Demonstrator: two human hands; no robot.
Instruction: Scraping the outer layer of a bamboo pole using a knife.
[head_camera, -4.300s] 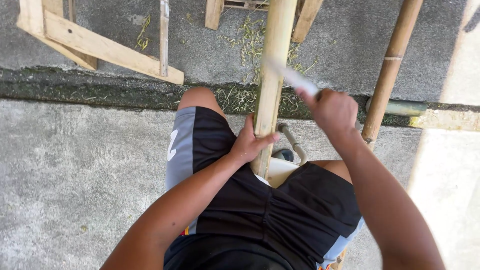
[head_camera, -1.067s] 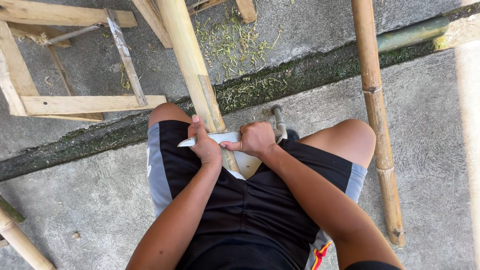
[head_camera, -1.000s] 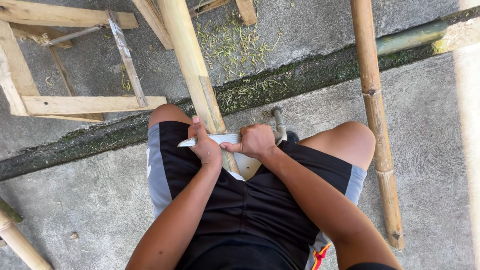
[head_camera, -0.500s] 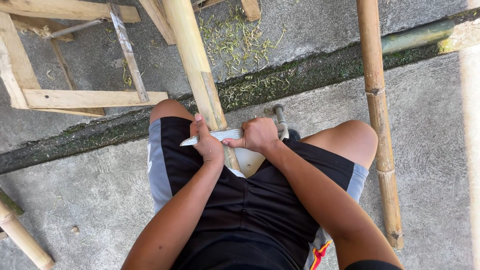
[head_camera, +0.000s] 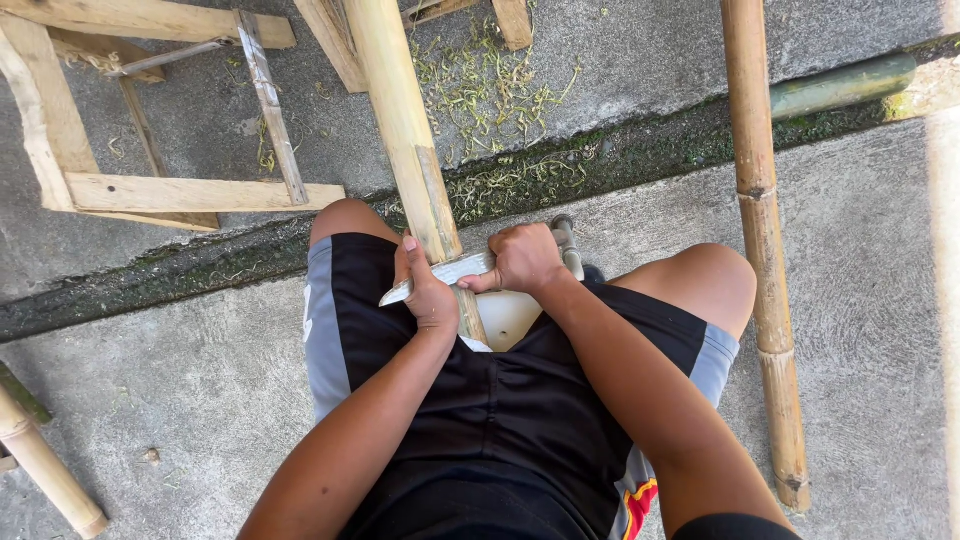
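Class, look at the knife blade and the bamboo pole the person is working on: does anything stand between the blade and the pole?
Nothing visible does. The knife blade lies straight across the bamboo pole, right against it. The right hand grips the handle end and the left hand presses on the blade's back near the tip, both beside the pole, not under the edge.

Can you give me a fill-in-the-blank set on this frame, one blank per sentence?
1. The right hand grips the handle of a ____.
2. The left hand presses on the blade laid across a ____ pole.
3. The person wears black ____.
4. Pale shavings lie on the ____ ground.

Missing words: knife; bamboo; shorts; concrete
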